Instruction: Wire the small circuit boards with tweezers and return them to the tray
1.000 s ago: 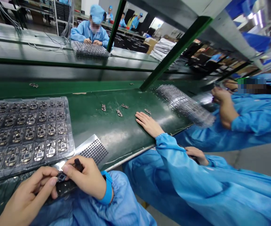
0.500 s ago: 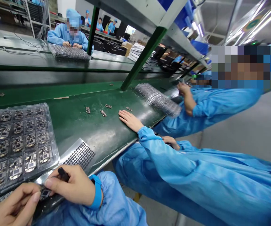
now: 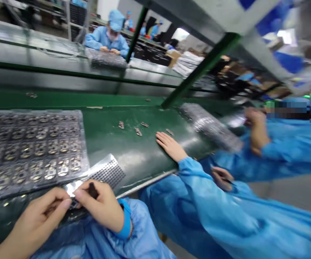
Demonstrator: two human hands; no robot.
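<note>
My left hand [image 3: 43, 216] is closed in a pinch at the edge of a small circuit board [image 3: 73, 204], low in the view. My right hand [image 3: 104, 207], with a blue band at its wrist, is closed around a black pen-like tool [image 3: 93, 190]; the tool's tip is hidden by my fingers. Both hands' fingertips meet at the board. Just beyond the right hand lies a silvery sheet [image 3: 111, 173] covered with rows of small dark pieces. To the left stands a clear plastic tray [image 3: 83, 144] filled with rows of circuit boards.
Several small loose parts [image 3: 138, 131] lie on the green bench [image 3: 112, 144]. At my right, a co-worker's hand [image 3: 173, 146] rests flat on it. Farther right is a stack of clear trays [image 3: 212, 126]. A green post [image 3: 198, 72] rises from the bench's back.
The view has swung left, so the bench, the tray and both hands appear farther right. My hands stay together at the board, with the black tool still in the right one.
</note>
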